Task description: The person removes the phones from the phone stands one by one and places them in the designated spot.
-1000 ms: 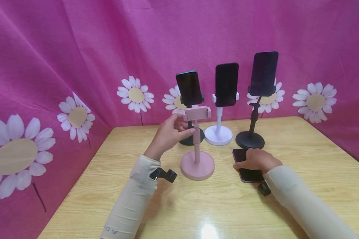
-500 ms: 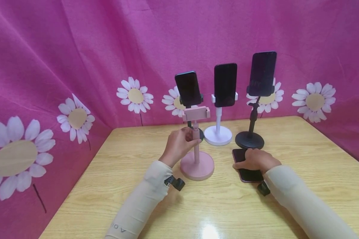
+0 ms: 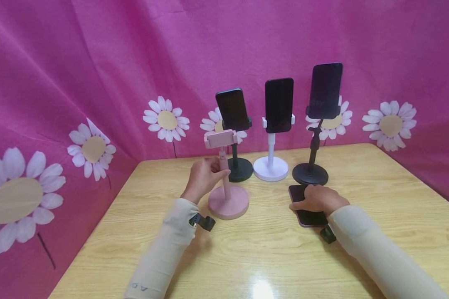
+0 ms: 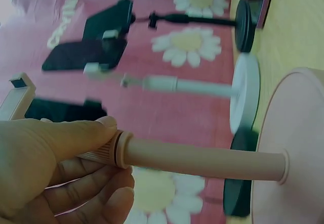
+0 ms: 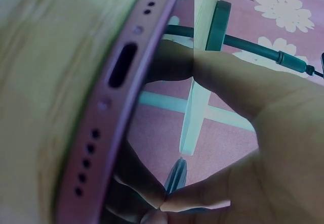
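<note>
My left hand (image 3: 202, 179) grips the pole of a pink phone stand (image 3: 228, 202), thumb on the near side. In the left wrist view the thumb and fingers close round the ribbed collar of the pole. This stand's clamp carries no phone, and its round base is low over the table. On the right, a phone (image 3: 311, 219) with a pinkish-purple frame lies flat, dark screen up. My right hand (image 3: 324, 199) spans it from above, thumb at its left edge. The right wrist view shows the phone's charging-port end (image 5: 123, 64) and the fingers against the glossy screen.
Behind stand a black stand (image 3: 242, 170), a white stand (image 3: 271, 169) and another black stand (image 3: 310, 174), each with an upright phone in its clamp. The wooden table (image 3: 224, 257) ends at a pink curtain (image 3: 187, 54) printed with daisies.
My left hand first slid down from near the clamp to the pole. Then the pink stand moved left and slightly back with it. My right hand stays on the flat phone.
</note>
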### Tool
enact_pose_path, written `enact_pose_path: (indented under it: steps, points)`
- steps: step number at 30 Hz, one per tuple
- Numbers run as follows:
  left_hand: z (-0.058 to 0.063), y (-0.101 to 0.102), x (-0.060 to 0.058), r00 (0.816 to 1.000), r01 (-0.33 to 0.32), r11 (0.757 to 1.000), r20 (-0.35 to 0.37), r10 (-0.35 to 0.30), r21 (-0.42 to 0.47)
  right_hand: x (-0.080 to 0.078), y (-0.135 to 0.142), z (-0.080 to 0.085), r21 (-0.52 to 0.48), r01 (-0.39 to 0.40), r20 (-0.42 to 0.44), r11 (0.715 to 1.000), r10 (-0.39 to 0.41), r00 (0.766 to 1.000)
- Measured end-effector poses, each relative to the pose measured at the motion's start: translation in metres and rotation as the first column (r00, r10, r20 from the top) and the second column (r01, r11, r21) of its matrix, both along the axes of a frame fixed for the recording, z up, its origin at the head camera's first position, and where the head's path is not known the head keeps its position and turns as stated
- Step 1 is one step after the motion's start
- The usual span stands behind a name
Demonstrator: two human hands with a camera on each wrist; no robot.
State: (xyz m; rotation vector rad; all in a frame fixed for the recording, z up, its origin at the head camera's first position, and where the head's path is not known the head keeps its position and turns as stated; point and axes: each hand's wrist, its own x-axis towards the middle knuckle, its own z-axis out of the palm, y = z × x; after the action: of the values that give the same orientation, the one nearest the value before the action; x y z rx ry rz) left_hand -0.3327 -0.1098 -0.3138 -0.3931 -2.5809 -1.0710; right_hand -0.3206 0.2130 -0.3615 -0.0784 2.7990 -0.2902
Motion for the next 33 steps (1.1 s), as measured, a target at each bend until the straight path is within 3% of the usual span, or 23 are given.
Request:
enact_pose_path:
  steps: [9,19,26,33]
  points:
    - [0.003,-0.04,-0.014,0.993,-0.116,0.993,0.034,0.116,0.005,0.0,0.002,0.002,0.006,-0.008,-0.011,1.0,0.008,1.0]
    - [0.005,-0.063,-0.043,0.976,-0.216,0.976,0.009,0.216,-0.015,0.002,-0.001,0.005,0.007,-0.007,0.015,1.0,0.007,1.0]
    - [0.009,-0.077,-0.066,0.963,-0.27,0.963,0.031,0.269,0.011,0.001,-0.002,0.006,0.015,0.004,0.018,1.0,-0.005,1.0]
    - [0.009,-0.083,-0.082,0.944,-0.327,0.944,0.053,0.326,0.029,0.0,-0.002,0.004,0.025,0.012,0.031,1.0,-0.012,0.999]
